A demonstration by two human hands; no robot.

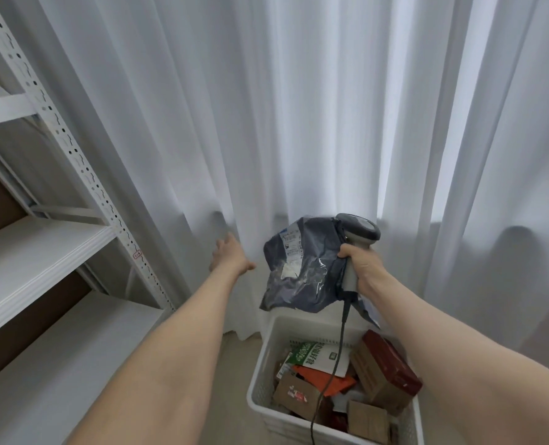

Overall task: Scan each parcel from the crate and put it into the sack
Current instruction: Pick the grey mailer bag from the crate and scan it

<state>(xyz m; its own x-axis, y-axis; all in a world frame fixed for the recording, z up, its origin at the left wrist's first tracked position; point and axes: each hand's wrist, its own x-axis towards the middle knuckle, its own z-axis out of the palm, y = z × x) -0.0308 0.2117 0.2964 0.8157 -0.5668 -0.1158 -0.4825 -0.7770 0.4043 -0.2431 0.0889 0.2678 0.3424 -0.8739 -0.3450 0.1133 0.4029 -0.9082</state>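
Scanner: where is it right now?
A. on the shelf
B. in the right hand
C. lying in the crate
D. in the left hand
B: the right hand curls round the grip of the scanner above the crate; the left hand is open, holding nothing.

Green Chinese characters on white pouch [321, 357]

Right edge of grey parcel [302, 268] hidden behind scanner [359, 234] and right hand [364, 268]; how the parcel is held cannot be made out. Print on its label [290, 244] too small to read. Fingertips of right hand hidden round far side of scanner handle. Blurred left hand [229, 255], fingers foreshortened, tips indistinct against curtain [202, 139]. Near end of crate [257, 390] cut by bottom edge; cable [340, 342] leaves there too. Shelving rack [74, 149] cut off at left; its red tag [137, 254] unreadable.
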